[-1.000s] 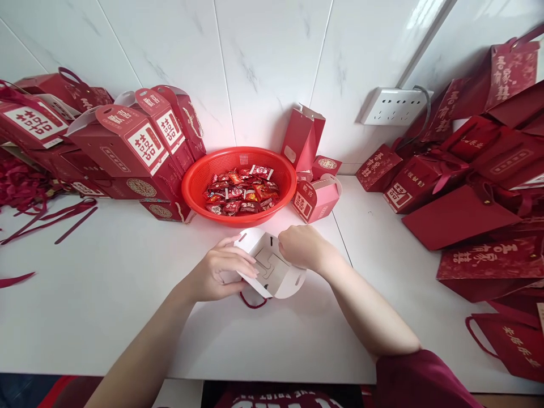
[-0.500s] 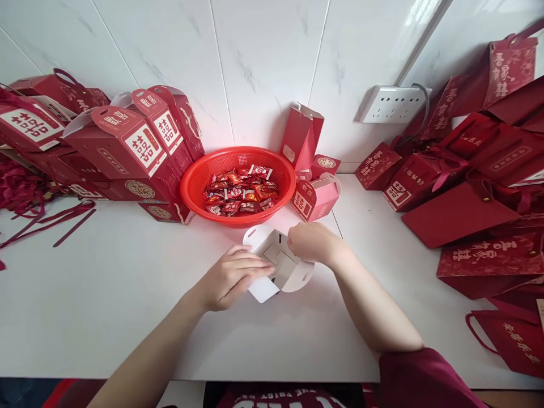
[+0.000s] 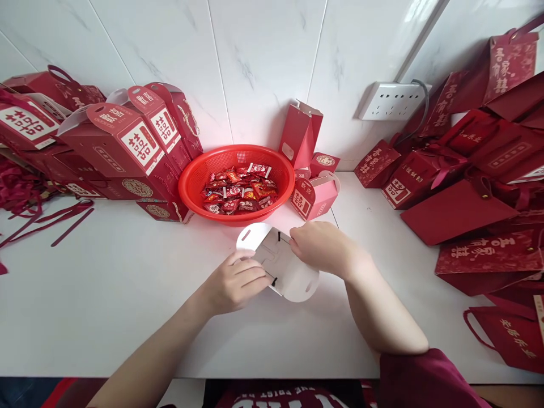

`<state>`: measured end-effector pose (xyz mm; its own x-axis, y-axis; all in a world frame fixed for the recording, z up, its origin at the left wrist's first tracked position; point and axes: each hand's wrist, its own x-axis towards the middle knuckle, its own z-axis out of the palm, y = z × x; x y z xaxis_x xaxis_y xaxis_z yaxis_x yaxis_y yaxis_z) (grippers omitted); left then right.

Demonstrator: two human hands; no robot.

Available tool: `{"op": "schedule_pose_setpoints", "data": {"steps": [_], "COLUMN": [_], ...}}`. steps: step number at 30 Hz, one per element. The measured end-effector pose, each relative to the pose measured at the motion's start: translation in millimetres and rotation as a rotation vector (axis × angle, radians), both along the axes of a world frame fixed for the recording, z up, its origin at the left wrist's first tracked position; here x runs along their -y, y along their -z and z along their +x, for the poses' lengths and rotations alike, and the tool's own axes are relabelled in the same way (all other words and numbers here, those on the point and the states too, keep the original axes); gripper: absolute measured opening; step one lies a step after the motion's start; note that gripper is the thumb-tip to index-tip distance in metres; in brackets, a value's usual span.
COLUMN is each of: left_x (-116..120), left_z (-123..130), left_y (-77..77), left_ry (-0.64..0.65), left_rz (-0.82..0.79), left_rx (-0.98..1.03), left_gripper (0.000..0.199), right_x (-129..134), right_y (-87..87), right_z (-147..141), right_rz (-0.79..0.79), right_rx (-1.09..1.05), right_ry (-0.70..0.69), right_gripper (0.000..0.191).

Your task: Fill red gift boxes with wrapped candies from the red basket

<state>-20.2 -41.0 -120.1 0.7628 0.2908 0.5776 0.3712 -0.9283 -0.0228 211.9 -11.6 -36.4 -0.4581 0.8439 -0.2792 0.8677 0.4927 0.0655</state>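
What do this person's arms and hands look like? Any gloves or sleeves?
For a grip, there's a plain left hand and right hand: no gloves, and no rings or watches I can see. The right arm wears a dark red, elbow-length sleeve. The left forearm is bare; no sleeve shows there.

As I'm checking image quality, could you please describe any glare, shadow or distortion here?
In the head view: glare streaks the wall, upper right; soft shadow lies left of the power strip; grey shade fills the open box beside its bright flap; tile lines slant apart towards the top.
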Motion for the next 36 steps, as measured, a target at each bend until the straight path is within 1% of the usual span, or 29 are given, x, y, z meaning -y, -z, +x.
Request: {"op": "schedule_pose_setpoints", "data": {"steps": [3,6,8,10,13,16,18,19,20,21,23,25,27,29,30,31,33,36], "left_x": [8.1,12.1,11.0,7.5,1.3,-2.2,-3.0,-3.4,-4.0,-4.9,-7.6,-11.1,-14.1,-15.9,-16.1,-15.9,-14.8,-12.8], "left_z": [6.2,10.2,10.0,7.4,1.5,-3.3,-5.4,-6.1,-6.7,-7.3,-8.5,-9.9,-11.4,-12.5,-12.7,-12.7,-12.1,-10.5], "left_y": [-0.3,-2.3,-2.4,-1.9,-1.4,0.0,3.0,5.1,7.5,9.8,13.6,15.8,16.8,17.3,17.6,17.9,18.8,20.4], "left_ry": [-0.005,-0.011,-0.015,-0.021,-0.042,-0.031,-0.005,0.001,-0.002,-0.013,-0.048,-0.082,-0.100,-0.108,-0.112,-0.115,-0.117,-0.115], "left_rz": [0.150,0.174,0.120,0.034,-0.097,-0.176,-0.209,-0.224,-0.232,-0.230,-0.203,-0.158,-0.124,-0.102,-0.093,-0.086,-0.076,-0.069], "left_rx": [0.011,0.048,0.084,0.109,0.122,0.142,0.247,0.321,0.390,0.435,0.427,0.345,0.279,0.261,0.260,0.260,0.258,0.257], "left_gripper": [0.025,0.021,0.022,0.031,0.044,0.055,0.061,0.062,0.061,0.058,0.053,0.049,0.038,0.026,0.024,0.025,0.026,0.025], "right_x": [4.8,-2.3,-8.1,-11.0,-11.2,-20.0,-38.0,-50.8,-65.6,-81.6,-113.4,-140.7,-161.1,-176.1,-182.3,-188.1,-198.6,-211.5], "right_y": [-3.7,-0.5,1.4,-0.3,-11.6,-27.2,-33.2,-33.7,-32.2,-28.9,-18.6,-7.4,1.4,7.1,9.3,11.5,16.7,27.0], "right_z": [9.1,15.2,16.1,15.3,13.1,8.3,0.3,-5.7,-13.0,-21.6,-40.8,-60.3,-77.2,-89.7,-94.0,-97.1,-100.0,-97.9], "right_rz": [0.048,0.028,0.019,0.053,0.154,0.237,0.253,0.234,0.194,0.123,-0.025,-0.109,-0.160,-0.178,-0.177,-0.175,-0.177,-0.185], "right_rx": [-0.039,-0.142,-0.238,-0.350,-0.501,-0.561,-0.569,-0.560,-0.547,-0.514,-0.408,-0.331,-0.259,-0.192,-0.158,-0.121,-0.044,0.031], "right_ry": [0.031,0.086,0.106,0.117,0.157,0.127,0.063,0.026,-0.005,-0.027,-0.099,-0.148,-0.181,-0.188,-0.179,-0.163,-0.118,-0.073], "right_gripper": [0.033,0.025,0.025,0.025,0.021,0.022,0.024,0.025,0.027,0.029,0.031,0.032,0.038,0.045,0.047,0.046,0.039,0.033]}}
